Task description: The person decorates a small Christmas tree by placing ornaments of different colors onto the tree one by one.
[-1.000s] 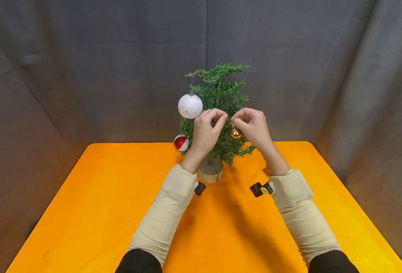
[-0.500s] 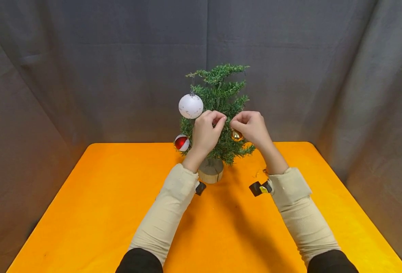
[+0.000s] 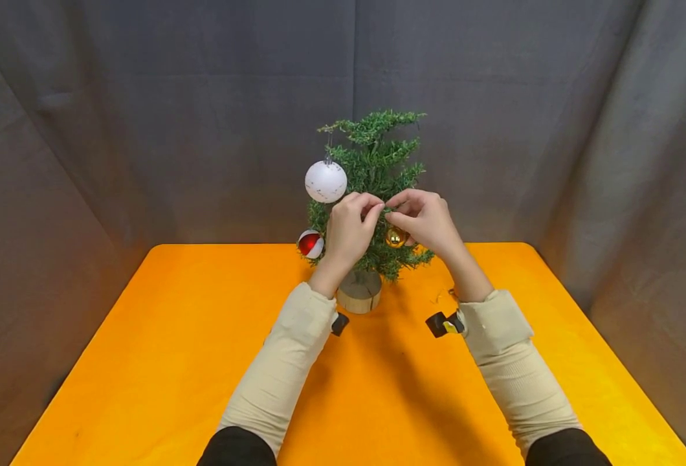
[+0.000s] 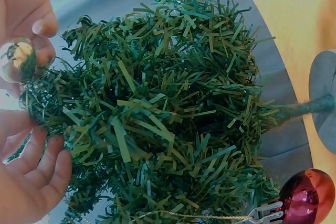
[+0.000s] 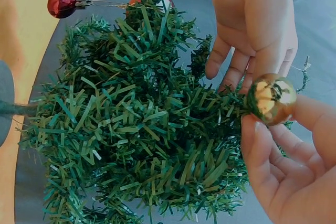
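Observation:
A small artificial Christmas tree (image 3: 372,162) on a round wooden base (image 3: 359,292) stands between my hands. In the head view my left hand (image 3: 350,226) pinches a branch tip at the tree's front. My right hand (image 3: 427,220) holds the gold bauble (image 3: 396,237) near its top, thumb and forefinger right at that branch. The right wrist view shows the shiny gold bauble (image 5: 272,99) between the two hands, overlapping the fingertips. Its string is hidden by the fingers. A white bauble (image 3: 325,182) hangs at the upper left, a red-and-white bauble (image 3: 310,244) lower down.
A dark red bauble (image 4: 307,198) on a gold string hangs low on the tree in the left wrist view. A bit of thin string (image 3: 438,297) lies on the orange table (image 3: 203,336) beside my right wrist. Grey curtains (image 3: 250,129) enclose the back and sides.
My right hand's fingertips have shifted slightly left to meet the left hand's. The gold bauble has moved a little left and down with them. The left hand has stayed almost in place.

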`<state>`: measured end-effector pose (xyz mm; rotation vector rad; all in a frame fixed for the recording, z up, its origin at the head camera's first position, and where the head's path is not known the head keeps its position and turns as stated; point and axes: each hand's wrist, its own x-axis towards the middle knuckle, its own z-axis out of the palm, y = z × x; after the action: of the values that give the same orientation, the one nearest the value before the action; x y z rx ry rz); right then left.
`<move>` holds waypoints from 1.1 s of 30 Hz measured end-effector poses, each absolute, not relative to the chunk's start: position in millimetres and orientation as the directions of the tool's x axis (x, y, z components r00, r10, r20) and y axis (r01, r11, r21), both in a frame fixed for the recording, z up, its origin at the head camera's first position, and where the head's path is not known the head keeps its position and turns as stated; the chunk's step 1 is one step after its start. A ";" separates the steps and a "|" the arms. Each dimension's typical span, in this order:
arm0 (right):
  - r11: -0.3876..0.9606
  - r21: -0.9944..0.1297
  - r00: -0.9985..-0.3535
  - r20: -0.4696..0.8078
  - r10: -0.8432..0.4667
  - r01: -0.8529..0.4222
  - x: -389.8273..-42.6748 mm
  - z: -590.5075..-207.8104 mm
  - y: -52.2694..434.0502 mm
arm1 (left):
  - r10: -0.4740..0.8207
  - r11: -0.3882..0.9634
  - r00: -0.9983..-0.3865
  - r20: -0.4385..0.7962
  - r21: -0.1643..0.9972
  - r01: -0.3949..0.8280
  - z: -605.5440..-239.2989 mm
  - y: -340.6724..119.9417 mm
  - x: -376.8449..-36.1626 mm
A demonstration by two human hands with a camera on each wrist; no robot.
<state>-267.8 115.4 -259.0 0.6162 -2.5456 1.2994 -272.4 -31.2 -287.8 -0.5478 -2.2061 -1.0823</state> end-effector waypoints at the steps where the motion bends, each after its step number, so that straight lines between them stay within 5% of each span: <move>1: 0.520 -0.724 -0.892 0.368 -0.264 -0.453 -267.3 -258.5 115.0 | 0.095 0.576 -0.724 0.683 0.555 0.600 -288.0 -31.2 -272.5; 16: 0.483 -0.789 -0.923 0.285 -0.259 -0.380 -268.3 -262.2 115.6 | 0.117 0.559 -0.707 0.698 0.542 0.628 -290.9 -32.1 -272.8; 33: 0.606 -0.672 -0.897 0.401 -0.186 -0.426 -269.6 -271.4 109.6 | 0.108 0.531 -0.694 0.712 0.549 0.646 -295.5 -36.4 -271.8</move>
<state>-269.6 109.6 -271.4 0.4980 -2.5440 1.1770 -271.8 -36.4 -295.5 -0.6084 -2.1491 -1.1216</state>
